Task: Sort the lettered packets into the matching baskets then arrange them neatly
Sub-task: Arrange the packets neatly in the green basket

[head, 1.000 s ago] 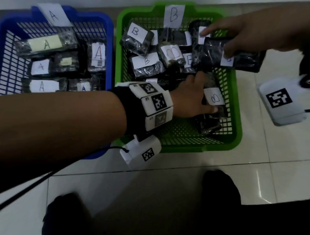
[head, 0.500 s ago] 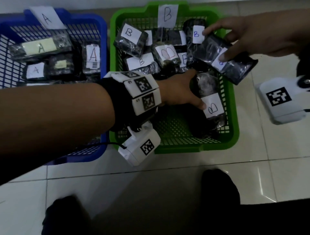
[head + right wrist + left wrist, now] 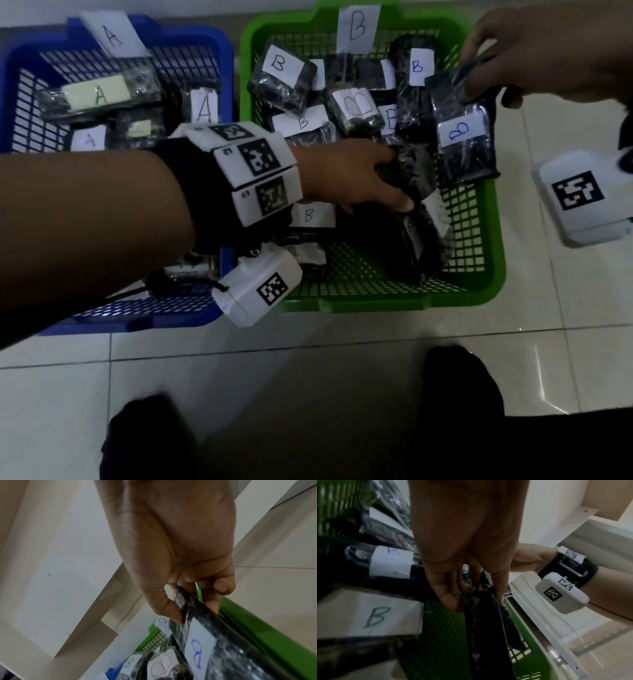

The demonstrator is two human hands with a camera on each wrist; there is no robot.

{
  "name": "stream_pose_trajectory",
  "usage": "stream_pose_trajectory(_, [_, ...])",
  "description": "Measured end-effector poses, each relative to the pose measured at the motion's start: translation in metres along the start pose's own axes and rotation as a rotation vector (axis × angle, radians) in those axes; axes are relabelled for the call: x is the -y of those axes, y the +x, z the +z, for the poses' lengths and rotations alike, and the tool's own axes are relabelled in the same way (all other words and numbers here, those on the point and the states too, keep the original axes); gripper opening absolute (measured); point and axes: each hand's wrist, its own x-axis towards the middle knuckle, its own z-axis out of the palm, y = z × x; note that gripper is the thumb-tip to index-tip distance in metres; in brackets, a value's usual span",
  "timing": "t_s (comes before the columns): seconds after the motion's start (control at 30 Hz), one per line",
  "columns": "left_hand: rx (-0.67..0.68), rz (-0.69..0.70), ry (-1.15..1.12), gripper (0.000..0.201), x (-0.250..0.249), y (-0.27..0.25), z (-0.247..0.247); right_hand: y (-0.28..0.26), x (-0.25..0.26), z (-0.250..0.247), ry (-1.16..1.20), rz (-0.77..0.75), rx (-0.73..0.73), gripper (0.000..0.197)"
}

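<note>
A green basket [image 3: 486,274] tagged B holds several black packets with white B labels. My left hand [image 3: 394,181] reaches into its middle and grips a black packet [image 3: 419,236] [image 3: 484,628] that stands on edge, thumb and fingers on either side. My right hand [image 3: 479,78] [image 3: 192,609] pinches the top edge of another B-labelled packet [image 3: 462,144] [image 3: 205,649], which hangs over the basket's right side. A blue basket [image 3: 20,61] tagged A at the left holds several A-labelled packets [image 3: 99,94].
Both baskets sit side by side on a white tiled floor [image 3: 376,359]. Two dark feet [image 3: 462,387] stand just in front of them. A white wall and shelf bracket [image 3: 573,513] rise behind the baskets.
My right hand turned its B packet from lying crosswise to hanging lengthwise over the basket's right side. My left hand closed on the lower packet and tipped it onto its edge.
</note>
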Motion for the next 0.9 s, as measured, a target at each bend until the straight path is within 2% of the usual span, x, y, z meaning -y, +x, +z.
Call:
stream_pose_trajectory(0.13, [-0.009,0.086,0.170,0.033,0.006,-0.007,-0.008,0.000,0.003,0.006,-0.087,-0.058,0.028,0.034])
stream_pose_trajectory(0.3, [-0.064,0.169,0.367,0.021,0.025,-0.014,-0.007,0.001,0.008,0.012,-0.196,-0.087,0.010,0.024])
stream_pose_trajectory(0.43, [-0.116,0.198,0.332,0.012,0.031,-0.016,0.000,0.004,0.009,0.012,-0.219,-0.089,-0.037,0.022])
stream_pose_trajectory(0.5, [-0.159,0.161,0.267,0.012,0.032,-0.016,0.003,0.004,0.009,0.012,-0.198,-0.093,-0.043,0.021])
stream_pose_trajectory(0.6, [-0.102,0.128,0.306,0.014,0.036,-0.017,0.010,0.003,0.011,0.012,-0.181,-0.121,-0.059,0.030])
stream_pose_trajectory(0.67, [-0.047,0.150,0.457,0.016,0.040,-0.021,0.018,0.002,0.011,0.012,-0.152,-0.140,-0.049,0.040])
stream_pose_trajectory(0.77, [-0.048,0.209,0.729,0.020,0.045,-0.025,0.027,-0.001,0.012,0.012,-0.133,-0.161,-0.042,0.044])
stream_pose_trajectory(0.83, [-0.048,0.223,0.771,0.020,0.044,-0.025,0.027,-0.002,0.013,0.013,-0.129,-0.177,-0.043,0.044])
stream_pose_trajectory(0.9, [-0.001,0.225,0.760,0.011,0.043,-0.023,0.023,-0.004,0.015,0.016,-0.119,-0.181,-0.037,0.043])
